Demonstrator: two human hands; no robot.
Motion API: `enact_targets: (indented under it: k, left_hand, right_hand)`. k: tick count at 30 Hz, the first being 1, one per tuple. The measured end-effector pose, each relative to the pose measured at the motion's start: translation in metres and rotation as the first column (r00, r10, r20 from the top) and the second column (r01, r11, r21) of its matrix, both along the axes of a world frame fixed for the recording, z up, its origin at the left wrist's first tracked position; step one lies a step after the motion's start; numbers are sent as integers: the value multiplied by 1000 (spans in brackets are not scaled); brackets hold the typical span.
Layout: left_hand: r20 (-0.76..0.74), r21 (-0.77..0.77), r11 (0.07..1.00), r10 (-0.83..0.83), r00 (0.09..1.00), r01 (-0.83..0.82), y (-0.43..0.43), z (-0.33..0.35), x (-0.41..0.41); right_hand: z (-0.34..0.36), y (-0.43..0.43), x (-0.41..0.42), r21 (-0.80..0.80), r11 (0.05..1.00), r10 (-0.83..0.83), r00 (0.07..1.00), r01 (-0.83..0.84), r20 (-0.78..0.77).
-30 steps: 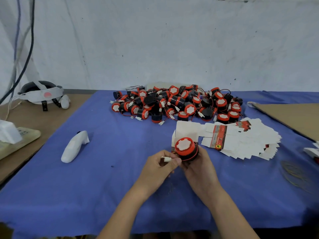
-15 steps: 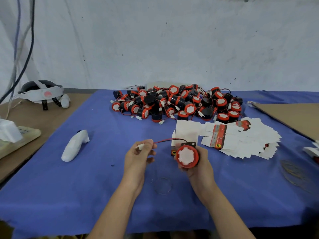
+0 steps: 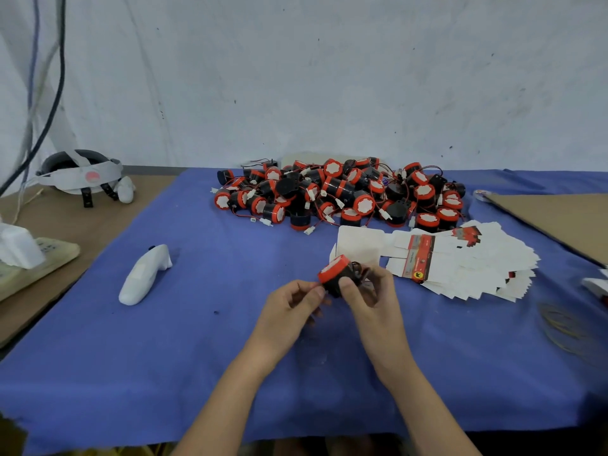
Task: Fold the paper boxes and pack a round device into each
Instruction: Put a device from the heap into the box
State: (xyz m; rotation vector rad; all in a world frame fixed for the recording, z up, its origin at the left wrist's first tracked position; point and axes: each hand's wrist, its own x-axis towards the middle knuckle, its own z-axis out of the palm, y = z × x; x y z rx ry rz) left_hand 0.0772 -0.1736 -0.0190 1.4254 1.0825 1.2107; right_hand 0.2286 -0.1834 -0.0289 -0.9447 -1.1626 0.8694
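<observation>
Above the blue worktop (image 3: 197,340), near its middle, I see the right hand (image 3: 371,297) gripping a round device (image 3: 335,273), its red cap tilted left. The left hand (image 3: 289,307) pinches its lower edge. Flat paper boxes (image 3: 460,268) lie just beyond.

A desk (image 3: 98,225) draped in blue cloth (image 3: 164,357) carries a heap of round red-and-black wired devices (image 3: 342,195) at the back. A fanned stack of flat white paper boxes (image 3: 467,268) lies just in front of the heap. A white plastic controller (image 3: 144,274) lies left, a brown cardboard sheet (image 3: 559,222) right.
</observation>
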Motion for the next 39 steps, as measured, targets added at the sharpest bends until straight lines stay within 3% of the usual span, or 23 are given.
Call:
enact_targets:
  k: [3,9,13,17,20,23,25,28,34,39]
  left_hand:
    - [45,-31,999,11,999,-10,-1,2,-3]
    - [139,-85,996,26,990,-15,0,1,-1]
    - [256,-108,994,-3,967,32,1,1,-1]
    - [505,-219,959,-49,862,182,3,2,-5]
    - [566,-255,933,-69,822,255,2,4,-9]
    - [540,-277,940,-16,842,196,-1,7,-8]
    - [529,-294,942,20,849,161,-1,8,-6]
    - [522,-299,942,27,852,153,0,6,-7]
    - [550,-280,946,16,835,166,3,2,-10]
    - [482,-264,956,12,876,132,2,-2,-9]
  right_hand:
    - [-1,0,-4,36,999,-10,999,9,45]
    - [-5,0,-5,51,998,-54,953,41,297]
    - [-3,-4,-7,63,997,-59,942,41,331]
    - [-2,-7,-9,122,992,-69,904,19,422]
    - [1,-11,-10,145,989,-60,872,-13,487]
    - [6,-15,-9,219,975,-150,859,45,489]
    - [9,-9,-1,284,936,-307,877,208,370]
    - [12,7,16,176,930,-359,905,324,230]
    - [-6,28,30,-118,988,-55,939,101,341]
    - [-12,35,34,-164,979,-31,889,119,457]
